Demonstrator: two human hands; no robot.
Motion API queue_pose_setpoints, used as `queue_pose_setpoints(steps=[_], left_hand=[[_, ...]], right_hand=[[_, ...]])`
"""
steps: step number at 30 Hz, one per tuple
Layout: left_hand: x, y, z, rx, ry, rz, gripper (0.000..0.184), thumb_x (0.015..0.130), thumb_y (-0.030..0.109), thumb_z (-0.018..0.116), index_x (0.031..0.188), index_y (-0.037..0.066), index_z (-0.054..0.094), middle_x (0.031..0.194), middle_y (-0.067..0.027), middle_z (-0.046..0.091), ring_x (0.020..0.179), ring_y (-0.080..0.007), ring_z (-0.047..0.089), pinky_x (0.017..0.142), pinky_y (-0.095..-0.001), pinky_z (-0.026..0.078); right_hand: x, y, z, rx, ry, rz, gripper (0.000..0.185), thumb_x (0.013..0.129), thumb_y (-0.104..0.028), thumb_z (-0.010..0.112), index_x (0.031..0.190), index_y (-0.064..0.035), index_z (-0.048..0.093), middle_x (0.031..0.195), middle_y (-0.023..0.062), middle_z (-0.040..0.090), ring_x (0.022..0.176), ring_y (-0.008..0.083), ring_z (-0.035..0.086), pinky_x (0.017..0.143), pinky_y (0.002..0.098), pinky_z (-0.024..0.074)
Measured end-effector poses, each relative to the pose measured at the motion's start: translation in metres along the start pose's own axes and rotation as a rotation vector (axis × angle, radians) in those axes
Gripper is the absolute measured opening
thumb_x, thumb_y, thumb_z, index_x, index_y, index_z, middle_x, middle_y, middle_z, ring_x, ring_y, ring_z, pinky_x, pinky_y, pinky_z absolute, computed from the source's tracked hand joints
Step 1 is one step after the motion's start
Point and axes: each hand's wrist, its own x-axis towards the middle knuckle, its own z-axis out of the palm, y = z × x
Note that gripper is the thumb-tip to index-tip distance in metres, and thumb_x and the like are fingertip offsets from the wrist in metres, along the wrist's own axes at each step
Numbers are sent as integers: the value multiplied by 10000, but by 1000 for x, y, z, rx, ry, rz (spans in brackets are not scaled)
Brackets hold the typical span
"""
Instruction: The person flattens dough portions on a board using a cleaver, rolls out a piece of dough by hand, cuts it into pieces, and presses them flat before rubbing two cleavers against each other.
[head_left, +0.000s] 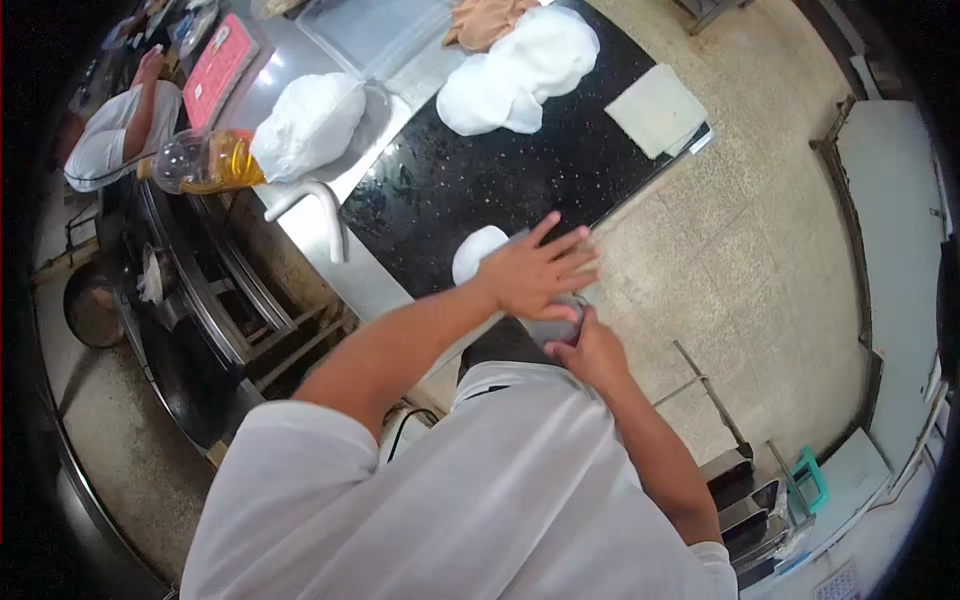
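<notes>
My left hand point(535, 272) is open, palm down with fingers spread, over the near edge of the black speckled countertop point(430, 190). A flat white round point(478, 252), like a dough wrapper, lies beside it, partly hidden by the hand. Just below, my right hand point(597, 352) is closed around a greyish, rounded object point(556, 332); it is mostly covered, so its kind cannot be made out. Several thin white rounds point(520, 75) lie overlapping farther back on the counter, next to a brown crumpled piece point(487, 22).
A folded pale cloth point(655, 110) sits at the counter's right edge. On the left are a white plastic bag point(310, 125), an oil bottle point(210, 162), a white curved pipe point(325, 215) and a pink tray point(220, 70). Another person point(115, 125) stands beyond, near a wok point(95, 305).
</notes>
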Motion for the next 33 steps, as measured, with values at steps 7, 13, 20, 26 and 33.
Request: queue_pose_setpoints(steps=[7, 13, 20, 26, 33], left_hand=[[41, -59, -30, 155, 123, -184, 733, 890, 648, 582, 1471, 207, 520, 1585, -121, 403, 1493, -380, 304, 1202, -622, 189], [-36, -22, -31, 99, 24, -218, 755, 901, 692, 538, 1504, 240, 491, 1613, -124, 366, 1528, -372, 252, 1222, -631, 118], [17, -82, -41, 222, 132, -148, 799, 856, 735, 575, 1504, 277, 484, 1592, -81, 401, 1501, -347, 311, 1201, -655, 160], [34, -74, -62, 351, 446, -149, 776, 841, 722, 614, 1433, 225, 543, 1480, -123, 526, 1351, -346, 510, 1131, -574, 351], [-50, -28, -84, -533, -181, -782, 598, 794, 640, 729, 908, 54, 756, 972, -207, 733, 916, -387, 717, 799, -460, 564]], right_hand=[[55, -41, -83, -222, 59, -123, 732, 749, -423, 843, 1213, 41, 519, 983, 288, 708, 946, 459, 700, 833, 509, 554], [25, -22, 10, -38, -55, -218, 672, 745, -393, 852, 1163, 43, 557, 1009, 305, 710, 970, 452, 704, 863, 511, 552], [66, -65, -63, -213, 136, -75, 722, 745, -434, 857, 1208, 5, 520, 943, 264, 720, 925, 441, 711, 780, 519, 559], [37, -58, -27, -143, 458, -58, 635, 861, -347, 769, 1220, 70, 452, 892, 322, 690, 878, 488, 693, 738, 534, 545], [-94, -35, 66, -3, 235, 110, 499, 853, -271, 767, 1136, 24, 479, 929, 334, 681, 905, 507, 679, 750, 527, 541]])
